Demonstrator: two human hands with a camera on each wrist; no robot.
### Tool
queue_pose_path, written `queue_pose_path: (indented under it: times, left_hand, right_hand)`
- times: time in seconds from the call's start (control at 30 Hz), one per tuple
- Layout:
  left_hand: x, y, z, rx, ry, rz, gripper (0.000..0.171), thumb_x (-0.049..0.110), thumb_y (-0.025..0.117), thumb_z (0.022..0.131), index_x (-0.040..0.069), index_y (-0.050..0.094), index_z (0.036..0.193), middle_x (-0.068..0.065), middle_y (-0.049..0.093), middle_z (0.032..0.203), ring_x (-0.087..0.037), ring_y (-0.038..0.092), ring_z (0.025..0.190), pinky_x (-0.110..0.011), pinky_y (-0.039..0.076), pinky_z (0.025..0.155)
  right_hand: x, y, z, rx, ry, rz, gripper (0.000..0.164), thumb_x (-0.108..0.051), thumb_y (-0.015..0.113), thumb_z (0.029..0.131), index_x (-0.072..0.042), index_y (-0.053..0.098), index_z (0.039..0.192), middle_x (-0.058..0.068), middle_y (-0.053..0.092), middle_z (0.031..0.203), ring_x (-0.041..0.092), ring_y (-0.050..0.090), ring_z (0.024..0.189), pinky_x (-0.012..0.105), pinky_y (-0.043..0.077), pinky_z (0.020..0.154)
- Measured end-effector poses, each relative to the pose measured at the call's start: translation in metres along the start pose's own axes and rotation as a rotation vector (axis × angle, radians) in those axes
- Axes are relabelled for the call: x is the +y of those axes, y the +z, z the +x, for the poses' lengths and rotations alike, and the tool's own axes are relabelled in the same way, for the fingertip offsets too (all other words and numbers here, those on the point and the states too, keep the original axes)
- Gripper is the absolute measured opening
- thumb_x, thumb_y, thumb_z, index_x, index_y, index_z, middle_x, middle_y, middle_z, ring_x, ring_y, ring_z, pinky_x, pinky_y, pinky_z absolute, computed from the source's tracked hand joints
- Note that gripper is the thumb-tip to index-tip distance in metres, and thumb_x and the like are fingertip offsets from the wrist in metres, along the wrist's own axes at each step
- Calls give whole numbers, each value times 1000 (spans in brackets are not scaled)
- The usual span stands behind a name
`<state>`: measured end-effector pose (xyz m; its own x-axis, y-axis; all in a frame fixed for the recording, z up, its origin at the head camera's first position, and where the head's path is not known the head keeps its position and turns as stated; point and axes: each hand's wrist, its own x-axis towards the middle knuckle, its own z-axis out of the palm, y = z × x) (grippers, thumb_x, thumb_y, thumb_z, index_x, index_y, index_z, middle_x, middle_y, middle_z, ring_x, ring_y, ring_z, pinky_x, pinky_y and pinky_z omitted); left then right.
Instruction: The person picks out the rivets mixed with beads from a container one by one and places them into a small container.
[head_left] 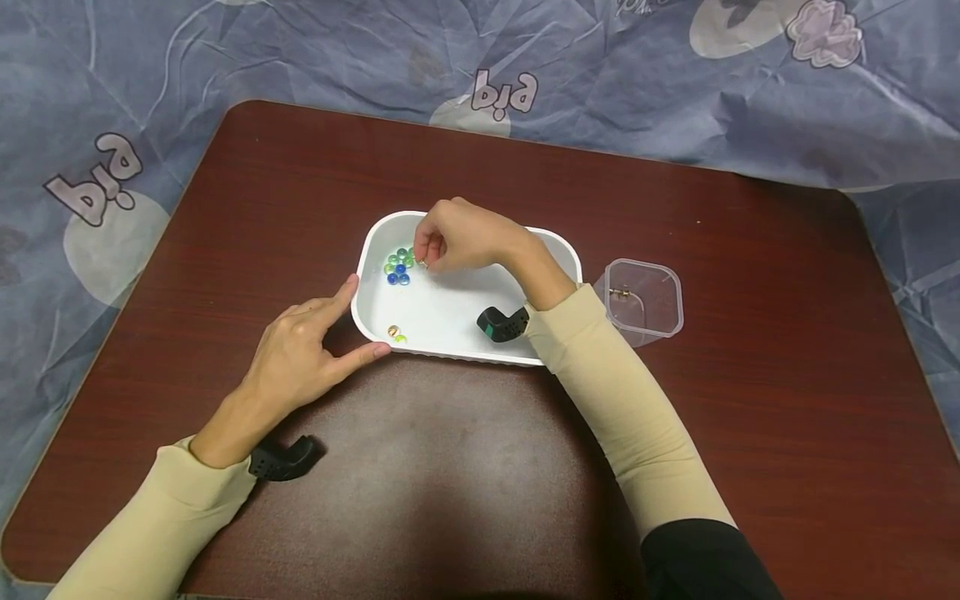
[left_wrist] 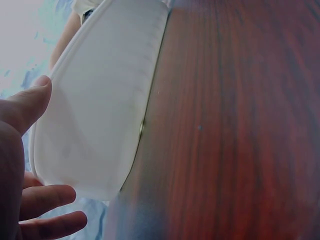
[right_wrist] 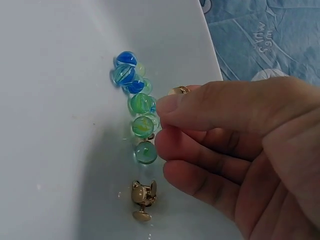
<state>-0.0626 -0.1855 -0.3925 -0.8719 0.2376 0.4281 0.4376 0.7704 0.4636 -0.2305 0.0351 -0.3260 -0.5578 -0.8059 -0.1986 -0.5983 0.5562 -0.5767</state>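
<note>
A white tray (head_left: pixel 457 312) lies on the table. My left hand (head_left: pixel 296 354) touches its left end, thumb at the front edge and fingers spread along the side; the left wrist view shows the thumb (left_wrist: pixel 37 97) against the rim. Over the tray's far left, my right hand (head_left: pixel 468 237) pinches a small gold-coloured metal stud (right_wrist: pixel 179 90) between thumb and fingertips, partly hidden. Beside those fingertips sits a cluster of green and blue glass marbles (right_wrist: pixel 142 126). Several more gold-coloured studs (right_wrist: pixel 143 199) lie on the tray floor near them.
Two marbles, one brownish (head_left: pixel 393 332) and one yellow-green (head_left: pixel 401 339), lie in the tray's front left corner. Right of the tray stands a clear plastic container (head_left: pixel 660 304) with small gold-coloured pieces (head_left: pixel 621 293) visible in it. A patterned blue-grey cloth (head_left: pixel 337 58) hangs behind the table (head_left: pixel 780 400).
</note>
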Motion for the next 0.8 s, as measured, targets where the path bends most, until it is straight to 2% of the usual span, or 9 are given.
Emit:
queue_pose_path:
  times: [0.33, 0.63, 0.8]
  left_hand:
    - [0, 0, 1, 3, 4, 9, 103, 84, 40, 83, -3, 56, 137, -29, 68, 108, -40, 67, 92, -55, 50, 80]
    - [0, -1, 1, 20, 22, 3, 102, 82, 41, 83, -4, 56, 136, -29, 68, 108, -40, 67, 91, -56, 50, 81]
    - [1, -1, 1, 17, 18, 3, 102, 83, 41, 83, -3, 56, 136, -29, 68, 108, -39, 67, 91, -55, 50, 81]
  right_hand:
    - [0, -2, -1, 24, -23, 22, 5, -3, 72, 82, -4, 74, 87, 0, 65, 73, 10, 60, 70, 23, 50, 69]
    - [-3, -6, -2, 51, -37, 53, 6, 0, 75, 82, -3, 75, 88, 0, 69, 79, 11, 61, 72, 25, 50, 69]
    - [-5, -9, -3, 58, -37, 39, 6, -3, 77, 82, -4, 75, 88, 0, 69, 78, 11, 61, 72, 24, 49, 68]
